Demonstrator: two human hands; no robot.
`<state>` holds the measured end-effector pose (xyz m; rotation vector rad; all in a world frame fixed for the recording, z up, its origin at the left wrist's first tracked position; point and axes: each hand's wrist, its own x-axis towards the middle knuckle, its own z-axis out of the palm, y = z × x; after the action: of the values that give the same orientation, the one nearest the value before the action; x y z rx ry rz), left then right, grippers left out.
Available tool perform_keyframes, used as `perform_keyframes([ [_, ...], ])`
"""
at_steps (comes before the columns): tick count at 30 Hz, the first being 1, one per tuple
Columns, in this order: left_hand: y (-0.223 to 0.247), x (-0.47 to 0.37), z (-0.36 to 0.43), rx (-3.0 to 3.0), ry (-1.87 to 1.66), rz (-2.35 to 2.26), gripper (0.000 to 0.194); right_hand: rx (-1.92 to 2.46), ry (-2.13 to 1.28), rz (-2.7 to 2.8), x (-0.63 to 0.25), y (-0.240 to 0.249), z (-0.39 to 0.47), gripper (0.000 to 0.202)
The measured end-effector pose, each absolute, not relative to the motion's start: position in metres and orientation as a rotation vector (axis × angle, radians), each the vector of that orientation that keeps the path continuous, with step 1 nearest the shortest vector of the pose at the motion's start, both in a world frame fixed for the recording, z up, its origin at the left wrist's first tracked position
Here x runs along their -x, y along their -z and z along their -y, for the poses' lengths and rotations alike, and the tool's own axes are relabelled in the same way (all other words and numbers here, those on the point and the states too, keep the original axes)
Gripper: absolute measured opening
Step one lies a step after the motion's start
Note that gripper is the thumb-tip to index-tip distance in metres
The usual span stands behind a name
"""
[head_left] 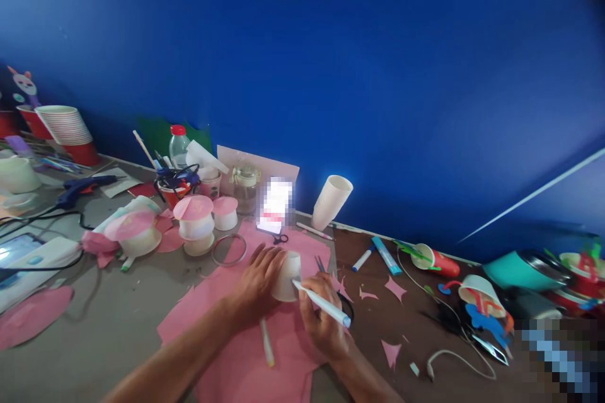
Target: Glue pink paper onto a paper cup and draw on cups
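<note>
A white paper cup stands upside down on pink paper, and my left hand grips its left side. In my right hand is a white marker with a blue end, its tip touching or very near the right side of the cup. Beneath the cup, a second white marker with a yellow end lies on the pink paper. Scissors are partly hidden behind my right hand. Beyond the cup a lit phone leans upright, its screen blurred out.
Pink-topped white cups, a metal ring and a glue gun are on the left. A stack of white cups leans by the blue wall. Pink scraps, a cable and a teal bottle lie right.
</note>
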<state>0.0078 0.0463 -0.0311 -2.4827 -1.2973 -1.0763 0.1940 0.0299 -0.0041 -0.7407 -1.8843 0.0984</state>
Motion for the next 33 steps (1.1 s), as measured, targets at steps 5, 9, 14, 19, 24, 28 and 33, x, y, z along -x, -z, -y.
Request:
perform_keyframes([
  [5,0.0313,-0.0068,-0.047,2.464,1.073,1.304,0.063,0.721,-0.076,1.923,-0.1938,0.0005,-0.031,0.016],
  [9,0.0302,-0.0065,-0.0466,2.487,1.038,1.328,0.062,0.735,-0.043,1.916,-0.1957,0.0004,-0.0336,0.014],
  [14,0.0317,-0.0072,-0.0475,2.465,1.039,1.326,0.061,0.712,-0.065,1.951,-0.1967,0.004,-0.0321,0.014],
  [19,0.0349,-0.0064,-0.0492,2.473,1.033,1.341,0.065,0.74,-0.099,1.931,-0.1978,0.0055,-0.0311,0.015],
  [24,0.0304,-0.0066,-0.0485,2.483,1.013,1.37,0.066,0.699,-0.138,1.959,-0.198,0.0067,-0.0315,0.015],
  [28,0.0292,-0.0073,-0.0482,2.473,1.033,1.36,0.065,0.738,-0.118,1.925,-0.198,0.0065,-0.032,0.013],
  [33,0.0324,-0.0061,-0.0491,2.466,1.033,1.356,0.068,0.72,-0.154,1.903,-0.1985,0.0069,-0.0319,0.013],
])
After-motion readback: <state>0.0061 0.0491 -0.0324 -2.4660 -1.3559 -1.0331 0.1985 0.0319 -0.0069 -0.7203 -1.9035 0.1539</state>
